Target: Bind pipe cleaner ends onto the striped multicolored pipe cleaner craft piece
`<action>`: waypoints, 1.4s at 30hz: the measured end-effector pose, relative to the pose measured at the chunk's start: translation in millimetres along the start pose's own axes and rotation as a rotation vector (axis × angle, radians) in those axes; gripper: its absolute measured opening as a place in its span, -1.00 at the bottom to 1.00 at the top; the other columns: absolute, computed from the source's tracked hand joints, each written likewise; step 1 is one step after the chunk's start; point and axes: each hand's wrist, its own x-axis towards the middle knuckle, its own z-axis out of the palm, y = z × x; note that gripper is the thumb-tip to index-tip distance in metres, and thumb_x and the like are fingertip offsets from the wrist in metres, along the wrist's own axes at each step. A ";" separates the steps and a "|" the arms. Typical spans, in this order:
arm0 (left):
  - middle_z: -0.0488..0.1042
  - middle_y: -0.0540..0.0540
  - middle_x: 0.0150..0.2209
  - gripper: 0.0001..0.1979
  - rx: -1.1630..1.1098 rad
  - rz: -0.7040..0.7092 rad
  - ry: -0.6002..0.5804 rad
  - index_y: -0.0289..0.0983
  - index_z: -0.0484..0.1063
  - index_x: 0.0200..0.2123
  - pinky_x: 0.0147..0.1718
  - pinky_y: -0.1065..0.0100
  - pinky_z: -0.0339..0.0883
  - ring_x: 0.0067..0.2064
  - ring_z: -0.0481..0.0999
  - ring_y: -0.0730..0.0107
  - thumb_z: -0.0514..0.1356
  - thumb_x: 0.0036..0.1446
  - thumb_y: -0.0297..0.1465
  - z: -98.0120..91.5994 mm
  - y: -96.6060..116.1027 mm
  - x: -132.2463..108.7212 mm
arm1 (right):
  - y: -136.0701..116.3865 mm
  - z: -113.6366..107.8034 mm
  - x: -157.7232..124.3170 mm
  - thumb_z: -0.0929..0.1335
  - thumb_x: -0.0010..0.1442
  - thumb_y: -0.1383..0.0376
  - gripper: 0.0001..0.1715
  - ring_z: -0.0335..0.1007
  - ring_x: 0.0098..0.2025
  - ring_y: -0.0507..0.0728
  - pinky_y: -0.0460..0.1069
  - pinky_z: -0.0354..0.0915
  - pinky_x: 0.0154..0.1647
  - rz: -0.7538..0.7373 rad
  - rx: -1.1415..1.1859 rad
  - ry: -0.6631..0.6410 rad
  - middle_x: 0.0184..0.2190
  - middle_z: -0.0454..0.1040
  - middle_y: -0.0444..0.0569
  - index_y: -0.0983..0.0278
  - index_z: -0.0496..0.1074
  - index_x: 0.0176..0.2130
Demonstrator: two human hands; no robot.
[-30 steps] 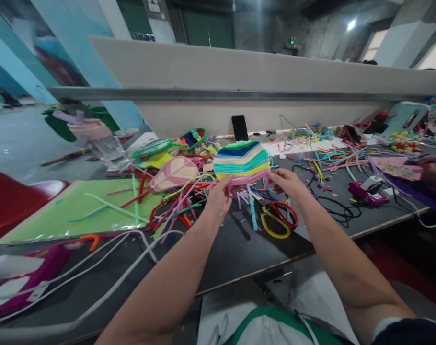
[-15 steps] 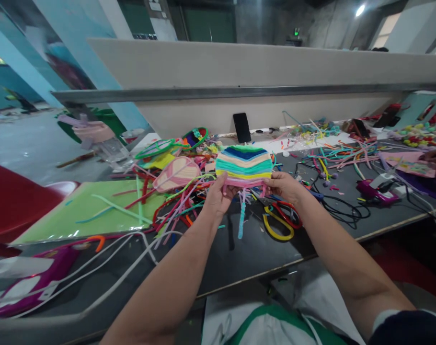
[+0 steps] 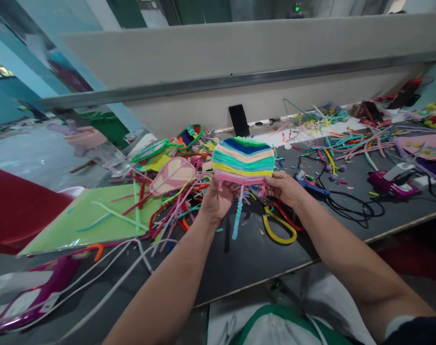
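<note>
Held up clear of the dark grey tabletop (image 3: 254, 258): a striped, fan-shaped panel of fuzzy pipe cleaners (image 3: 244, 158) in blue, cream, teal, yellow and pink. Pinched at its lower left corner by the left hand (image 3: 216, 199), fingers clenched on the pink bottom rim. Gripped the same way at its lower right corner by the right hand (image 3: 284, 188).

Dangling from the panel's bottom edge, between the hands: a twisted light-blue pipe cleaner (image 3: 237, 218).

Just below and right of the panel, flat on the tabletop: yellow-and-red-handled scissors (image 3: 279, 230).

Left of the panel: a pink-and-cream leaf-shaped pipe-cleaner piece (image 3: 173, 175) amid loose coloured stems (image 3: 175, 211).

Behind the panel: a black phone (image 3: 238, 120) propped against the pale board (image 3: 203, 57).

Far right of the panel: a purple glue gun (image 3: 390, 183).
</note>
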 end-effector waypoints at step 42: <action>0.52 -0.08 -0.41 -0.69 0.318 -0.090 -0.059 -0.31 0.52 -0.21 -0.51 0.44 0.34 -0.53 0.44 0.51 0.35 -0.09 -0.41 9.9 -22.0 -8.6 | 5.3 6.8 -3.6 0.54 -0.12 0.25 -0.71 0.38 -0.46 -0.06 -0.12 0.33 -0.35 -0.100 0.031 -0.015 -0.44 0.51 -0.15 0.28 0.51 -0.33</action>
